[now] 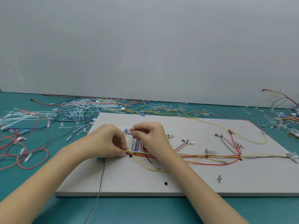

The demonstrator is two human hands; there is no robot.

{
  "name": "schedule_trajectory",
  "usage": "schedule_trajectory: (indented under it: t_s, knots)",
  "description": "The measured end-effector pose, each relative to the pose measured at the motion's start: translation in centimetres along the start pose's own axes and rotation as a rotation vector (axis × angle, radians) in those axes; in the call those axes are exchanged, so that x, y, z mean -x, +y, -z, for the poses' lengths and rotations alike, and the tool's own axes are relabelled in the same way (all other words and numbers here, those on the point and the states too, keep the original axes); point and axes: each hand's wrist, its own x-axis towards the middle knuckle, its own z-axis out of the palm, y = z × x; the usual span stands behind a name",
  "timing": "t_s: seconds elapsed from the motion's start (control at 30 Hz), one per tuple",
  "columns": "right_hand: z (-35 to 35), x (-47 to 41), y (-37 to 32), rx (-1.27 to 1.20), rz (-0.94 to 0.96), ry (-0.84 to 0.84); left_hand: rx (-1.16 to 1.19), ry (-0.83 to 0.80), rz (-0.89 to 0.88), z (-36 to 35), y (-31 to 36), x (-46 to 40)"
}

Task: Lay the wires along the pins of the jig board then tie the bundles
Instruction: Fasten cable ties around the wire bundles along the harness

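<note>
White jig board [186,183]: my left hand [106,143] pinches wire bundle [186,155], right hand [150,136] pinches thin white wire [133,143]; I'd keep bundle taut, seat wire snug beside pins

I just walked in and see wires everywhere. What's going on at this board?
A person is building a wire harness on a white jig board. The left hand pinches the wire bundle running along the pins, while the right hand pinches a thin white piece, probably a cable tie, above it. Many wires are already laid across the board. Loose cable ties and spare wires lie on the green table.
</note>
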Motion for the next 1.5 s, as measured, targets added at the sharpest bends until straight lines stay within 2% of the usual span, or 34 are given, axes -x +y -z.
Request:
schedule_trajectory:
  t_s: [0.27,0.67,0.93,1.07,1.23,1.37,1.5]
  knots:
    - [-0.3,0.6,0.2,0.018,-0.012,-0.028,-0.107,0.044,-0.043,-0.2,0.3,0.2]
    - [-0.2,1.5,-0.1,0.098,-0.088,-0.171,-0.098,0.041,-0.06,-0.3,-0.3,0.1]
    - [-0.2,1.6,-0.1,0.112,-0.052,-0.161,-0.084,0.073,-0.058,-0.8,0.4,0.2]
    - [-0.2,1.7,-0.1,0.202,-0.031,-0.164,-0.053,0.016,-0.036,-0.9,1.0,0.5]
    - [-0.1,1.8,-0.2,0.199,-0.034,-0.163,0.015,-0.119,0.043,-0.2,1.2,1.1]
    - [-0.2,1.9,-0.2,0.232,-0.026,-0.154,-0.042,-0.218,0.026,0.1,1.6,1.5]
    - [-0.3,2.0,-0.1,0.277,-0.026,-0.155,-0.057,-0.229,0.028,0.2,1.6,1.5]
